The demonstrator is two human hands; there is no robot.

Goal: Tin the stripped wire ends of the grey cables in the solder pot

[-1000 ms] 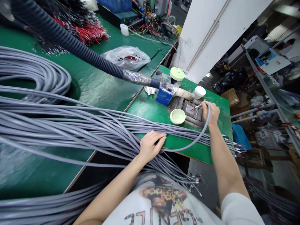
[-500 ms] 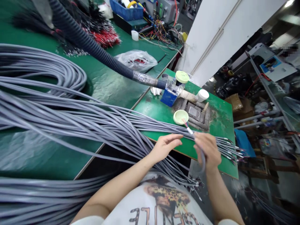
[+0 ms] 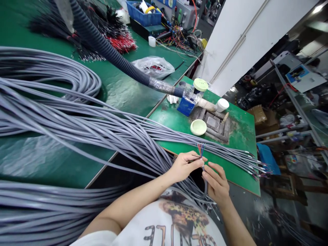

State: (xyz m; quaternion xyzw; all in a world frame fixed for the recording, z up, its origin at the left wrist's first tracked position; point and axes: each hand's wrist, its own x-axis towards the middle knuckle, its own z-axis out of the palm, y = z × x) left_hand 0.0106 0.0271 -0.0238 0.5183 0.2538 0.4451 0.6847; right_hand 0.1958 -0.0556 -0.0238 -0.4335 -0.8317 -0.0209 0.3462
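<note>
Between my two hands, near the front edge of the green board, stands the end of a grey cable [image 3: 205, 186] with thin coloured wires [image 3: 200, 149] fanned out upward. My left hand [image 3: 187, 166] pinches the cable at its white collar, just below the bare wires; a dark wire bends sideways by its fingers. Lower down, my right hand [image 3: 217, 184] grips the grey jacket with thumb and fingertips. Just beyond the wires sits a pale green round dish [image 3: 198, 127]. A bundle of grey cables [image 3: 176, 136] runs past it, its stripped ends lying to the right.
A square metal solder pot [image 3: 214, 122] stands behind the dish, with a ribbed hose [image 3: 123, 65] reaching over to a blue box [image 3: 186, 106]. A white cup [image 3: 222, 105] is beside it. Coiled cables [image 3: 84, 82] and a plastic bag [image 3: 155, 68] lie on the left table.
My right hand has drawn the cable end back from the dish toward my body. My left hand has come in and closed on the cable at the collar.
</note>
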